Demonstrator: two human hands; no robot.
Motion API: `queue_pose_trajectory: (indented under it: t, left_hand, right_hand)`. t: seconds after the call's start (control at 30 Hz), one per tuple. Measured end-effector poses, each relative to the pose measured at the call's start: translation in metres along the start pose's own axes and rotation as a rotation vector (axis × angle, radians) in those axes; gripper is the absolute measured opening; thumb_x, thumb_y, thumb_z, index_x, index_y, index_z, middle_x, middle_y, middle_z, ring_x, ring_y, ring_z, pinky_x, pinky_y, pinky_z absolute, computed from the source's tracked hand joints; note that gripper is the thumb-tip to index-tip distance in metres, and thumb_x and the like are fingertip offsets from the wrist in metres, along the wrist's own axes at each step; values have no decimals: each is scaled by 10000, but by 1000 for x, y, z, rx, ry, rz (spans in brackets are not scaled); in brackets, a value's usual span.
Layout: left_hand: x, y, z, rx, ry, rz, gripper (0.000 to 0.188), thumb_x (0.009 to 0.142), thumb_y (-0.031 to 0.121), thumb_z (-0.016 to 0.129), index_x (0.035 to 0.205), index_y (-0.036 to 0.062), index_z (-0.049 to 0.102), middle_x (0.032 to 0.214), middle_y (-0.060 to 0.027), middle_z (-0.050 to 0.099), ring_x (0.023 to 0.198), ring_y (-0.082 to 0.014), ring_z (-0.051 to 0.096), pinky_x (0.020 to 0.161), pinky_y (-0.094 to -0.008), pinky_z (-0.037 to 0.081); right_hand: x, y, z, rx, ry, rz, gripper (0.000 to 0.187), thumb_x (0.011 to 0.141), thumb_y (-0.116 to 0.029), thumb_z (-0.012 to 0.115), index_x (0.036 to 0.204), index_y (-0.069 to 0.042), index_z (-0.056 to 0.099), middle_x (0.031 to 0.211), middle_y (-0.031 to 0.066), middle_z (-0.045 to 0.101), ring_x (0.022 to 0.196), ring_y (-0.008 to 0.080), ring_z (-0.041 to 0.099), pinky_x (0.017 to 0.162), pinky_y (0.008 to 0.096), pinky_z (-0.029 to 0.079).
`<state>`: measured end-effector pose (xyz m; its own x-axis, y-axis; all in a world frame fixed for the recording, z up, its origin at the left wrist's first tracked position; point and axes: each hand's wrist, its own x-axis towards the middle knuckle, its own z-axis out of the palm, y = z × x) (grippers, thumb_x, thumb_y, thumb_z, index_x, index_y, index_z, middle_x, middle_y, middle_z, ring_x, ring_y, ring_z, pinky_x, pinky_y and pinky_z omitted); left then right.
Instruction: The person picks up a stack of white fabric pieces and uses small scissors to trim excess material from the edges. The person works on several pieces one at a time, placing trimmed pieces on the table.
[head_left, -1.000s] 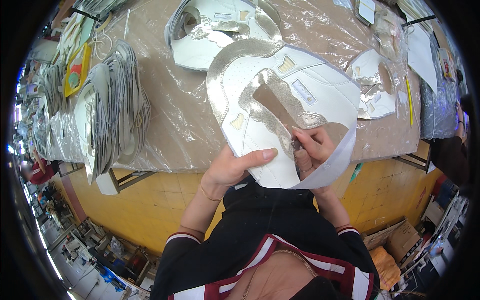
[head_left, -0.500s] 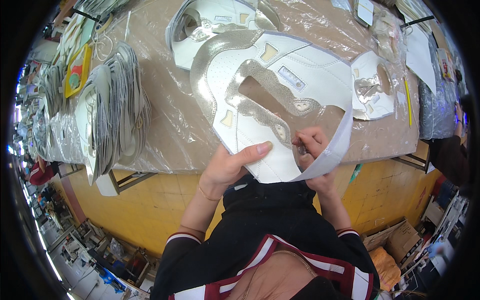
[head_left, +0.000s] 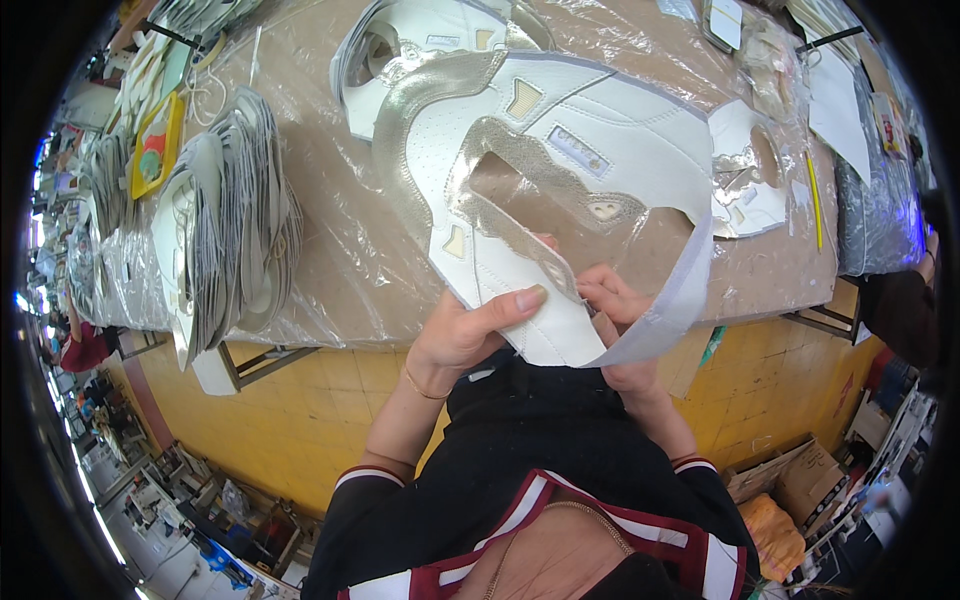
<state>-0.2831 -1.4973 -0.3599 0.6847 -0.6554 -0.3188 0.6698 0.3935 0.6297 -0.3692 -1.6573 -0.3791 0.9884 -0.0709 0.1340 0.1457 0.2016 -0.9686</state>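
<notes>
A flat white shoe upper (head_left: 640, 110) with metallic gold trim is raised over the table's near edge. My left hand (head_left: 465, 330) grips its lower left part, thumb on the white face and fingers behind. My right hand (head_left: 615, 305) is inside the upper's opening, its fingers bent and pinched at the gold-trimmed inner edge. What lies between those fingertips is too small to make out, and the upper's curled side strip hides part of that hand.
Stacked shoe uppers (head_left: 235, 210) stand at the left, beside a yellow tray (head_left: 155, 145). More uppers (head_left: 370, 90) lie behind the held one, another (head_left: 750, 175) to its right. A yellow pencil-like stick (head_left: 815, 200) lies near the right edge of the plastic-covered table (head_left: 340, 240).
The upper has shifted and tilted slightly, its inner edge bending. My right fingers have moved left against that edge. A fingertip now shows through the opening.
</notes>
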Motion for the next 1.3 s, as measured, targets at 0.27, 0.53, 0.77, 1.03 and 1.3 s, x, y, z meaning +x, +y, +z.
queue_pose_trajectory:
  t: [0.27, 0.53, 0.77, 1.03, 1.3]
  left_hand:
    - [0, 4, 3, 61, 43, -8, 491, 770, 77, 683, 1207, 21, 465, 1104, -146, 489, 971, -220, 568, 825, -336, 514]
    - [1, 4, 8, 107, 59, -31, 527, 785, 77, 678, 1248, -15, 444, 1169, -149, 512, 1031, -237, 581, 858, -352, 509]
    - [0, 0, 8, 126, 68, -62, 553, 789, 66, 680, 1281, -17, 441, 1221, -141, 523, 1061, -224, 575, 893, -349, 492]
    - [-8, 18, 3, 633, 6, -27, 434, 805, 62, 698, 1204, -9, 542, 1106, -92, 617, 1033, -182, 577, 888, -317, 466]
    - [0, 9, 12, 857, -290, -253, 354, 867, 71, 658, 1209, 13, 585, 1117, -52, 647, 1001, -112, 570, 874, -268, 463]
  right_hand:
    - [-1, 2, -1, 139, 6, 150, 329, 893, -45, 519, 1201, 49, 585, 1057, 113, 535, 968, 174, 521, 852, 278, 422]
    - [0, 7, 0, 141, 51, 121, 301, 930, -82, 521, 1190, 57, 581, 1062, 121, 540, 985, 170, 523, 858, 278, 418]
    - [-4, 9, -8, 219, 279, 314, 323, 962, -144, 534, 1233, 31, 551, 990, 41, 571, 875, 111, 520, 799, 247, 418]
    - [-6, 7, -60, 36, 712, 192, 340, 950, -165, 542, 1254, -14, 527, 1009, -1, 525, 633, -5, 368, 567, 158, 317]
    - [-12, -13, -83, -252, 448, 318, 375, 811, -91, 733, 1158, 1, 625, 869, -25, 636, 614, 1, 356, 524, 174, 322]
